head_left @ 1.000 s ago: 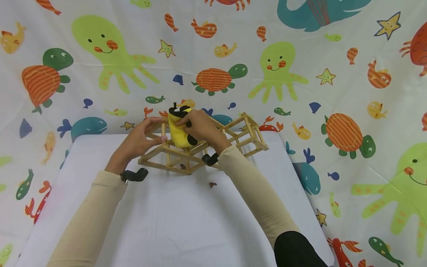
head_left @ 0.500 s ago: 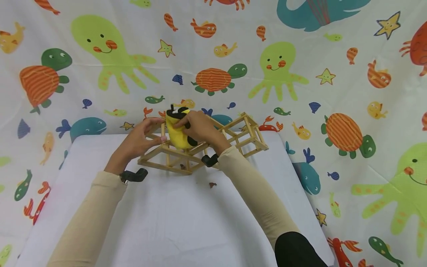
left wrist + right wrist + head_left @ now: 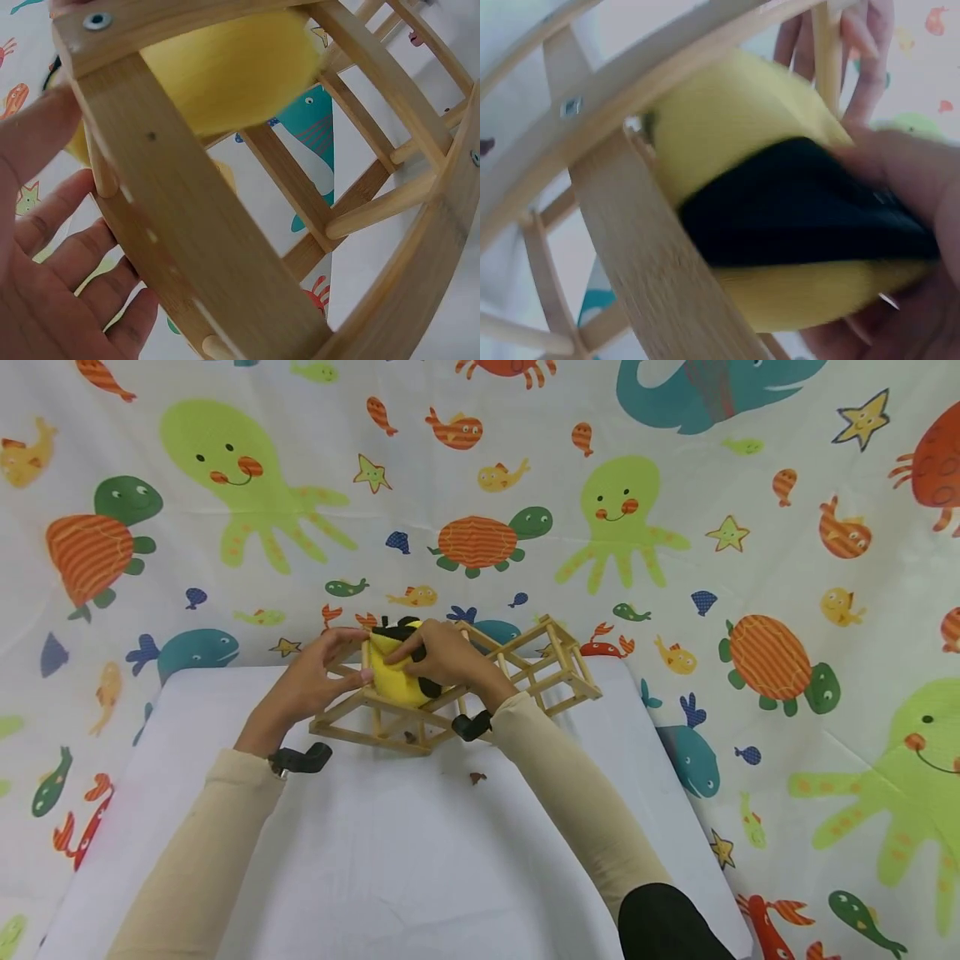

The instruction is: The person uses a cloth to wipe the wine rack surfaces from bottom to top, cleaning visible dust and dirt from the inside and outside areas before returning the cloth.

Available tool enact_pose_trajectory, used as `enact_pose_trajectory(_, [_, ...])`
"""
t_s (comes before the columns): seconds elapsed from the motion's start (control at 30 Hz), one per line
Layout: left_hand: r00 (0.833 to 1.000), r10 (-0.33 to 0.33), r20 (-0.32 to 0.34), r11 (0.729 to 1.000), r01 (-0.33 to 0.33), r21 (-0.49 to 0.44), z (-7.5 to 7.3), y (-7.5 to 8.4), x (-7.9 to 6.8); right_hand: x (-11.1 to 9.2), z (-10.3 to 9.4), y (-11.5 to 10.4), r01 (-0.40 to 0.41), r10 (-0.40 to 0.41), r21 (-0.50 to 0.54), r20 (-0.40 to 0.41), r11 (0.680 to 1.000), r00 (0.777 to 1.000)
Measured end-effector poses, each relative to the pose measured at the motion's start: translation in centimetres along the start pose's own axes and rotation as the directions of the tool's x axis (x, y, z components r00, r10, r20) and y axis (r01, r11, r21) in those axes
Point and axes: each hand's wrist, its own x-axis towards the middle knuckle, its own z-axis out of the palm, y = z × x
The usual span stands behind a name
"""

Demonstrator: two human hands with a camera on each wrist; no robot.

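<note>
A slatted light-wood rack (image 3: 378, 739) lies lengthwise on the table. My left hand (image 3: 307, 681) holds its left end, with thumb and fingers about the end post (image 3: 105, 161). My right hand (image 3: 446, 656) grips a soft yellow item with a black band (image 3: 393, 677), its top dark with a small black tip. The item's yellow lower part sits down between the rack's bars in the left section. In the right wrist view the black band (image 3: 780, 210) runs between the thumb and a wooden slat, and part of the hand is hidden behind the item.
A white-covered table (image 3: 390, 860) spreads out in front of the rack. A small brown scrap (image 3: 477, 777) lies on it near the rack. Behind hangs a sea-animal printed cloth (image 3: 480, 460). The rack's right section (image 3: 558, 668) reaches toward the back right.
My right hand has lowered the yellow item deeper between the bars at the rack's left section. My left hand stays at the rack's end, and the rack has hardly moved.
</note>
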Motion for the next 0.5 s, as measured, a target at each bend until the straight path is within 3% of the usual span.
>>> enact_pose_trajectory(0.17, [0.999, -0.036, -0.029, 0.999, 0.036, 0.007, -0.2, -0.5, -0.5, -0.2, 0.2, -0.5, -0.012, 0.031, 0.112, -0.171, 0.994, 0.985])
enact_pose_trajectory(0.3, [0.988, -0.045, -0.146, 0.999, 0.043, -0.015, -0.4, -1.1, -1.8, -0.4, 0.1, -0.9, 0.006, 0.034, 0.172, -0.231, 0.985, 0.972])
enact_pose_trajectory(0.37, [0.971, -0.040, -0.234, 0.999, 0.033, -0.033, -0.3, -1.5, -2.7, -0.6, -0.1, -1.0, 0.023, 0.029, 0.203, -0.253, 0.979, 0.967])
enact_pose_trajectory(0.5, [0.918, -0.041, -0.394, 0.998, 0.023, -0.051, 0.1, -2.5, -4.8, -0.8, -0.6, -1.3, 0.090, -0.003, 0.253, -0.327, 0.963, 0.945])
